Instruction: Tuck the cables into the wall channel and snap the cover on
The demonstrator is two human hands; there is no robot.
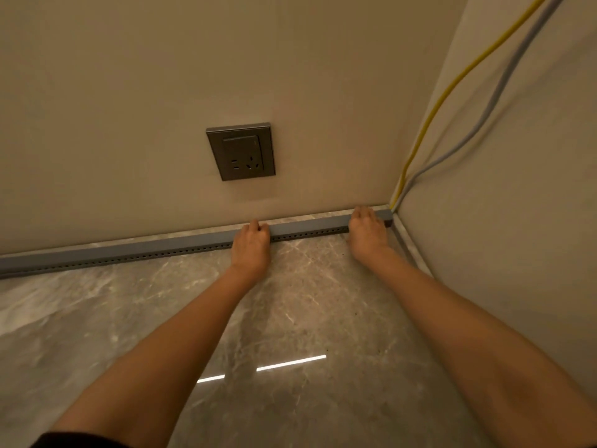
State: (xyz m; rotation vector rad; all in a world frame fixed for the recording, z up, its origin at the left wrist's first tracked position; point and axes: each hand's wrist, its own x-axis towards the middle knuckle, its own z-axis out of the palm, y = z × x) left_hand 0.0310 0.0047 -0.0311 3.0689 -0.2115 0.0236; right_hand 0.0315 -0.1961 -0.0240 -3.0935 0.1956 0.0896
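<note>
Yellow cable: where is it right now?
In the head view, the yellow cable runs down the right-hand wall beside the grey cable, dropping into the room corner just above the channel end, right of the right hand.

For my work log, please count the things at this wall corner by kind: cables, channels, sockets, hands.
Cables: 2, a yellow cable and a grey cable
Channels: 1, the grey channel
Sockets: 1, the wall socket
Hands: 2, left hand and right hand
Total: 6
</note>
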